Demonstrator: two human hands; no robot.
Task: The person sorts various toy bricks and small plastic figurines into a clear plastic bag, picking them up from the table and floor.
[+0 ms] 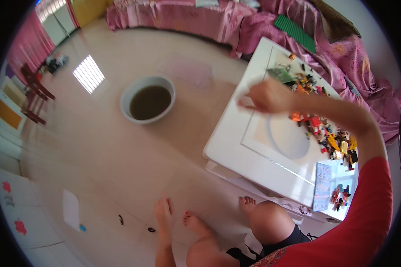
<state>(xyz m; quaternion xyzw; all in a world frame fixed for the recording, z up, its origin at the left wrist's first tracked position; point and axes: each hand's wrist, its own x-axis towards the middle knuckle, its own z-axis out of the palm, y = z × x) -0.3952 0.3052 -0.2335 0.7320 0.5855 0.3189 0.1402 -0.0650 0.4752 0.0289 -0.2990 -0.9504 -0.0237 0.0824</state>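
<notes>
My right hand (pixel 266 97) is raised over the white table (pixel 225 142), its fingers curled and blurred. Whether anything small sits between those fingertips, I cannot tell. Just beyond it lies a pile of small, multicoloured toy building bricks (pixel 315 121), partly covered by my forearm. A dark green flat piece (pixel 280 75) rests at the pile's far end. Low over the tiled floor, left of my feet, my left hand (pixel 164 211) hangs with its fingers apart and nothing visible in them. A printed sheet (pixel 322 187) lies near the table's close end, beside a small group of coloured pieces (pixel 340 197).
A pale basin (pixel 127 111) of dark, murky liquid stands on the floor left of the table. A sofa under pink satin covers (pixel 187 15) runs along the back, with a green ridged mat (pixel 294 32) on it. Small black pieces (pixel 151 230) lie near my left hand.
</notes>
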